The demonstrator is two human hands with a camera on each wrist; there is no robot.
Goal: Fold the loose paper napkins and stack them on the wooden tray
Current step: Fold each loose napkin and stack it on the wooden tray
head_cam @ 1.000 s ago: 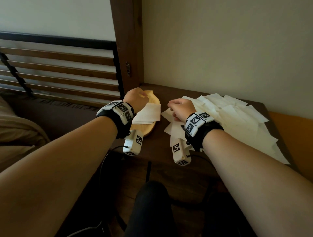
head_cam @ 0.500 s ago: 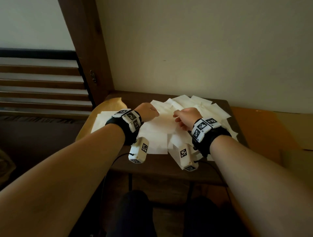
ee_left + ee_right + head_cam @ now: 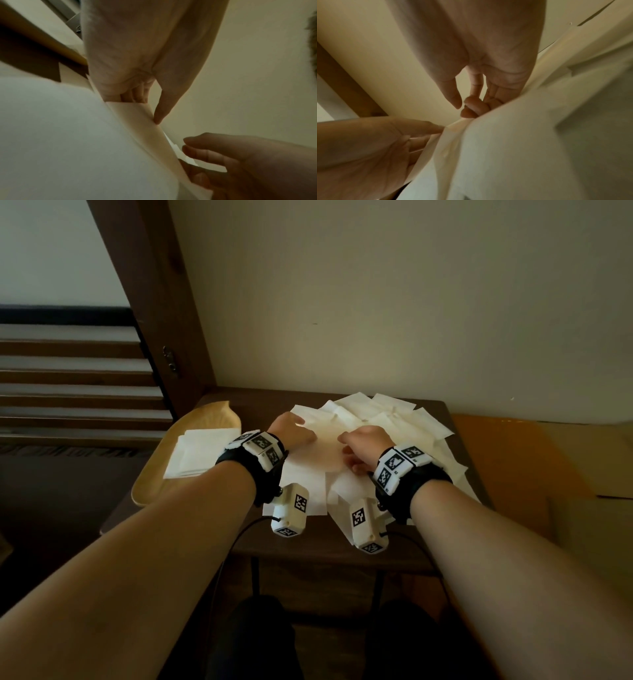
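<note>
Both hands pinch one napkin, left hand and right hand clamped on it (pile beneath): lift only that sheet, align corners before creasing.

Dark wooden table under the grip, plain beige wall beyond it, dark wooden post with a small metal latch up and left, horizontal slats far left, orange surface to the right
</note>
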